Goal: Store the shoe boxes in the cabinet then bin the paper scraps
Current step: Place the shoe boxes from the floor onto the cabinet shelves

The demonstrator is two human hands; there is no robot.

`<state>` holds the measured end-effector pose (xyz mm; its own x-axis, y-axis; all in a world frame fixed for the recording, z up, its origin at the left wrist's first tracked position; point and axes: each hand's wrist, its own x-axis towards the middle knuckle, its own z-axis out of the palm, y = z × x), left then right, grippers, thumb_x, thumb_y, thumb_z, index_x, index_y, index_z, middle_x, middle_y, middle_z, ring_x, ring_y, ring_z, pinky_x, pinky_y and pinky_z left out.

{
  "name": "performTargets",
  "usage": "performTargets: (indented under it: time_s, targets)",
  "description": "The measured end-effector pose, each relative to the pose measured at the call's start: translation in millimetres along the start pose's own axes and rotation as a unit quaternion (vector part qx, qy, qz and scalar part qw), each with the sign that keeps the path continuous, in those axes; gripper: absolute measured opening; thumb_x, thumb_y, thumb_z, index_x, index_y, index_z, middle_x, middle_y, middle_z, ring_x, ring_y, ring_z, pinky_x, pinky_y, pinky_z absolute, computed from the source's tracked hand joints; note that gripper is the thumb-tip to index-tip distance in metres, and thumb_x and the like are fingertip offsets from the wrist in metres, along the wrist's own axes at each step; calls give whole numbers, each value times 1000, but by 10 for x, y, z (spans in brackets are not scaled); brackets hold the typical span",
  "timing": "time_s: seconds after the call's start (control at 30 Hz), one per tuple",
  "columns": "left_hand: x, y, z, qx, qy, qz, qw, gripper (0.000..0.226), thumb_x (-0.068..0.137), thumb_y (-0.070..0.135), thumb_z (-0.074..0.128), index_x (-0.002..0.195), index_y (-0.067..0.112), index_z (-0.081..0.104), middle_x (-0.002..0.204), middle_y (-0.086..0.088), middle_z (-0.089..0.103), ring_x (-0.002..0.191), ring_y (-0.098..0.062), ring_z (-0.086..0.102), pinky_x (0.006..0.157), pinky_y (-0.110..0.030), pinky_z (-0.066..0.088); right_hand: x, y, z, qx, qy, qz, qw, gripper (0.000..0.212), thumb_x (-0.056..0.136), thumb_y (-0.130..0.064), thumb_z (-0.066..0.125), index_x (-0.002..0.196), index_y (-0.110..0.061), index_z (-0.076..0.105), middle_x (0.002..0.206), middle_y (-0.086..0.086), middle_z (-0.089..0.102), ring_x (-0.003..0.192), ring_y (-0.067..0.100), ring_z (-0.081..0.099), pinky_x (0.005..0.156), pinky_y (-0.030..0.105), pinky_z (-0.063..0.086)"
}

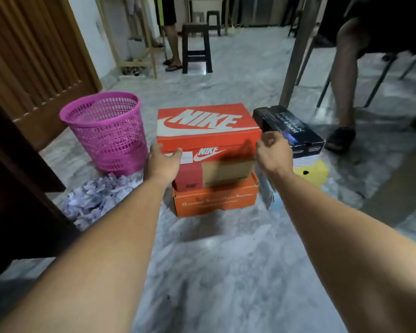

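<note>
Shoe boxes (208,150) are sitting stacked on the floor beside the pink bin (106,131), none stored yet. Left hand (163,162) and right hand (271,152) are reaching, fingers spread and holding nothing, toward the top Nike box (207,123); gripping both its ends looks next.

- The top Nike shoe box (208,123) is matt orange-red cardboard with white print.
- The bin (106,131) is pink plastic latticework.
- The paper scraps (94,200) look crumpled and pale.
- The floor (214,272) is polished, glossy grey marble.
- The black box (291,131) is slightly glossy card.
</note>
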<state>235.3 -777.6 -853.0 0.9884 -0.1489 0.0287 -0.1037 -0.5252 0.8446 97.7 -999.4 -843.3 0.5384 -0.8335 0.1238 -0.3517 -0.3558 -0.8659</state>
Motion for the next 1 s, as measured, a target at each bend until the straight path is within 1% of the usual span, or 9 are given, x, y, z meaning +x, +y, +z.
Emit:
performTargets:
  time_s: [0.07, 0.17, 0.23, 0.33, 0.4, 0.5, 0.63, 0.9, 1.0]
  targets:
    - [240, 97, 139, -22, 28, -21, 999, 62, 89, 48, 66, 139, 15, 48, 132, -8, 60, 119, -32, 60, 87, -33, 45, 245, 60, 15, 12, 0, 13, 1000, 52, 76, -47, 52, 121, -23, 64, 117, 6, 73, 112, 28, 67, 100, 45, 52]
    - [597, 177, 220, -32, 48, -57, 997, 79, 83, 53, 68, 147, 15, 40, 143, -15, 53, 128, -37, 54, 104, -43, 47, 603, 85, 169, 18, -13, 23, 999, 60, 81, -53, 53, 133, -24, 59, 128, 5, 69, 120, 27, 64, 105, 47, 48]
    - [797, 166, 218, -38, 32, -73, 996, 84, 86, 50, 68, 152, 14, 32, 152, -12, 47, 136, -36, 49, 111, -42, 42, 797, 64, 317, 28, -14, 28, 999, 66, 85, -52, 56, 140, -17, 55, 135, 12, 65, 126, 31, 60, 109, 43, 45]
    - [997, 63, 176, -73, -12, -102, 992, 102, 77, 65, 63, 158, 20, 21, 161, -8, 37, 142, -36, 43, 115, -51, 39, 964, 65, 527, 65, -34, 75, 994, 60, 96, -42, 61, 145, -9, 50, 141, 14, 61, 132, 33, 55, 110, 36, 41]
    - [1013, -9, 144, -96, -38, -118, 988, 105, 69, 76, 58, 155, 23, 30, 157, -6, 43, 139, -36, 47, 112, -56, 40, 991, 100, 582, 96, -38, 100, 990, 57, 95, -45, 61, 142, -12, 54, 138, 11, 63, 129, 33, 58, 112, 40, 42]
    - [882, -81, 209, -143, -54, -121, 981, 81, 63, 76, 62, 130, 30, 61, 128, 3, 69, 117, -27, 64, 105, -53, 48, 994, 198, 570, 98, -24, 103, 990, 60, 91, -52, 63, 138, -16, 55, 137, 10, 64, 128, 33, 58, 111, 41, 42]
    - [405, 197, 204, -198, -23, -47, 979, 35, 87, 44, 71, 119, 30, 67, 107, 11, 74, 99, -14, 69, 93, -41, 54, 855, 248, 233, 132, 33, 76, 988, 48, 92, -48, 66, 129, -18, 59, 123, 5, 69, 118, 30, 63, 103, 35, 44]
    - [82, 147, -66, -211, 26, -59, 975, 35, 88, 38, 68, 122, 29, 64, 108, 7, 73, 102, -18, 69, 86, -36, 54, 553, 186, 153, 176, 48, 36, 983, 40, 85, -55, 67, 106, -21, 63, 96, -4, 70, 90, 19, 66, 89, 39, 52]
    - [-226, 137, -265, -202, 2, -64, 977, 44, 83, 37, 70, 126, 30, 61, 114, 5, 70, 103, -16, 66, 90, -37, 53, 211, 211, -44, 178, 59, 35, 982, 33, 91, -48, 67, 105, -18, 63, 95, 0, 69, 85, 17, 62, 83, 35, 49]
